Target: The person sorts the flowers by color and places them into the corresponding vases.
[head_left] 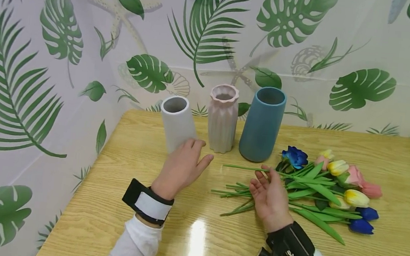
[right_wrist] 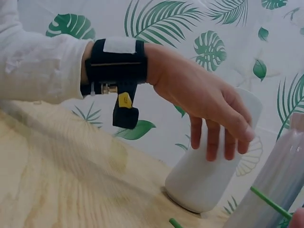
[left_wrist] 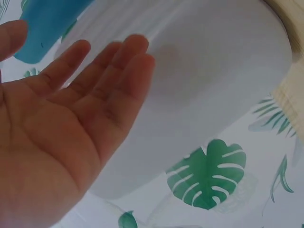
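Note:
My left hand (head_left: 181, 168) is beside the white vase (head_left: 179, 121), thumb apart and fingers extended. In the left wrist view its fingers (left_wrist: 135, 80) lie in front of the vase's pale side; contact cannot be told. My right hand (head_left: 271, 197) is turned palm up over the green stems of the artificial flowers (head_left: 317, 186). Its thumb and forefinger appear to pinch one flower stem (head_left: 240, 167), whose cut end points left. That stem (right_wrist: 270, 202) also shows beside a fingertip at the right wrist view's lower right corner. Which bloom it bears is unclear.
A pink pleated vase (head_left: 222, 121) and a blue vase (head_left: 263, 125) stand right of the white one along the back of the wooden table (head_left: 90, 223). Blue, yellow and pink blooms lie toward the right. A leaf-patterned cloth (head_left: 203, 69) hangs behind.

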Demonstrator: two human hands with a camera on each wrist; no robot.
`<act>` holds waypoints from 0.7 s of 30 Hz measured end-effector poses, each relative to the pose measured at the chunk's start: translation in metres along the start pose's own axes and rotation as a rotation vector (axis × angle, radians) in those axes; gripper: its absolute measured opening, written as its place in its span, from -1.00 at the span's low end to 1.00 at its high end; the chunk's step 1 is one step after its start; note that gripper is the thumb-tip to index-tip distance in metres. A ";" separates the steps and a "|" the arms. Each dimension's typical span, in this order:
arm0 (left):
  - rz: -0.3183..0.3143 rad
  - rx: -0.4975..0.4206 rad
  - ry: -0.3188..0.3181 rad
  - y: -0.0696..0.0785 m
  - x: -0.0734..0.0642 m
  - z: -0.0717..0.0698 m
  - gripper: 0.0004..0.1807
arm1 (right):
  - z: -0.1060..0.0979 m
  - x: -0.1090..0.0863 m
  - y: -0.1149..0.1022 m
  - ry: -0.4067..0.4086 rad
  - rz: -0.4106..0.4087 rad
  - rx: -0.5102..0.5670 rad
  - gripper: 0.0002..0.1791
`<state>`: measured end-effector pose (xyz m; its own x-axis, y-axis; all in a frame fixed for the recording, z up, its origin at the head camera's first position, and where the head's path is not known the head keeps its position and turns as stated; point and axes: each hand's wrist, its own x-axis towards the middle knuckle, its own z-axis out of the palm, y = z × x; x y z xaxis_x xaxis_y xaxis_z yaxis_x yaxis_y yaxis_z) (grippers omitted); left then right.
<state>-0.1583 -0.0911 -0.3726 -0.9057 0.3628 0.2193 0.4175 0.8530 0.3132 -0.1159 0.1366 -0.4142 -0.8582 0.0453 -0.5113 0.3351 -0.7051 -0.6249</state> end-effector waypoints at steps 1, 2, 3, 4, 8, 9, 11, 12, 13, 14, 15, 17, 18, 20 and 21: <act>-0.009 0.004 0.001 -0.002 0.000 -0.002 -0.52 | 0.000 -0.001 -0.001 0.009 -0.009 0.011 -0.71; -0.023 0.005 0.000 -0.004 -0.001 -0.003 -0.53 | -0.001 -0.001 -0.003 0.013 -0.019 0.023 -0.72; -0.039 0.010 -0.003 -0.007 -0.002 -0.005 -0.55 | -0.002 0.000 -0.005 0.018 -0.021 0.044 -0.74; -0.051 0.009 -0.004 -0.010 -0.002 -0.006 -0.56 | -0.003 0.000 -0.007 0.024 -0.018 0.068 -0.76; -0.096 -0.004 -0.005 -0.022 -0.005 -0.012 -0.62 | -0.008 0.003 -0.015 0.032 0.006 0.110 -0.82; -0.107 -0.010 -0.008 -0.025 -0.005 -0.014 -0.64 | -0.008 0.004 -0.017 0.036 0.013 0.118 -0.82; -0.131 -0.029 -0.021 -0.030 -0.006 -0.017 -0.68 | -0.009 0.005 -0.020 0.038 0.020 0.126 -0.82; -0.143 -0.036 -0.031 -0.032 -0.005 -0.019 -0.69 | -0.009 0.006 -0.021 0.039 0.024 0.136 -0.79; -0.155 -0.041 -0.039 -0.034 -0.005 -0.021 -0.71 | -0.009 0.006 -0.022 0.035 0.027 0.142 -0.73; -0.167 -0.044 -0.047 -0.036 -0.005 -0.022 -0.71 | -0.010 0.006 -0.023 0.029 0.027 0.149 -0.65; -0.179 -0.047 -0.058 -0.037 -0.005 -0.024 -0.71 | -0.010 0.007 -0.024 0.024 0.027 0.156 -0.56; -0.200 -0.051 -0.075 -0.040 -0.005 -0.026 -0.70 | -0.010 0.006 -0.026 0.011 0.010 0.152 -0.46; -0.208 -0.050 -0.082 -0.041 -0.005 -0.027 -0.69 | -0.010 0.006 -0.026 0.000 -0.003 0.142 -0.43; -0.226 -0.052 -0.097 -0.044 -0.005 -0.028 -0.67 | -0.010 0.006 -0.027 -0.015 -0.036 0.130 -0.49; -0.234 -0.052 -0.104 -0.045 -0.005 -0.028 -0.67 | -0.010 0.005 -0.027 -0.022 -0.056 0.117 -0.51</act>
<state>-0.1706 -0.1415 -0.3617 -0.9797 0.1966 0.0398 0.1963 0.8988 0.3921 -0.1254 0.1632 -0.4061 -0.8831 0.0717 -0.4636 0.2404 -0.7795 -0.5784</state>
